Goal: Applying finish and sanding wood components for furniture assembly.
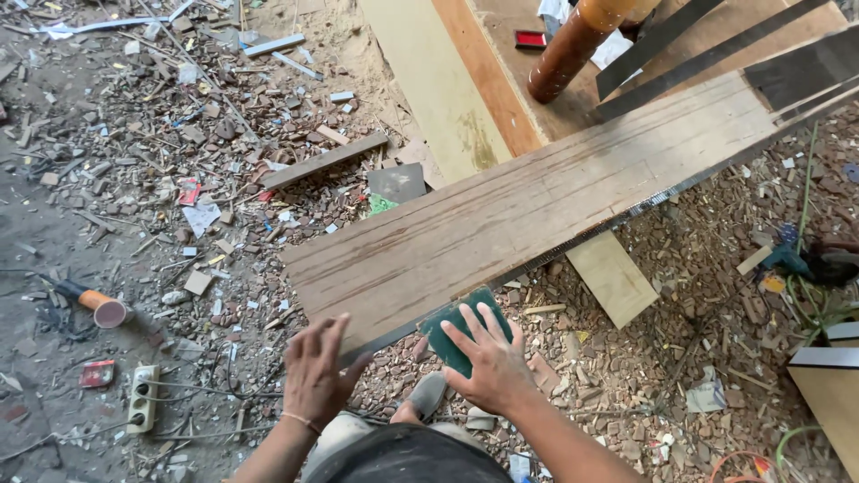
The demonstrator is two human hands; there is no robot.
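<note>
The left hand is laid flat, fingers together and clamped on nothing, on the near corner of a long wooden board that slants across a floor littered with chips and offcuts. The board is judged stiff, fairly heavy and rough-grained, best gripped along its 2 long edges. At its near edge, a soft, light green scouring pad is pressed under the spread right hand.

I see my right hand pressing a green scouring pad flat against the near edge of a long wooden plank; my left hand, at nine o'clock of it, steadies the plank's corner above a floor of wood scraps
</note>
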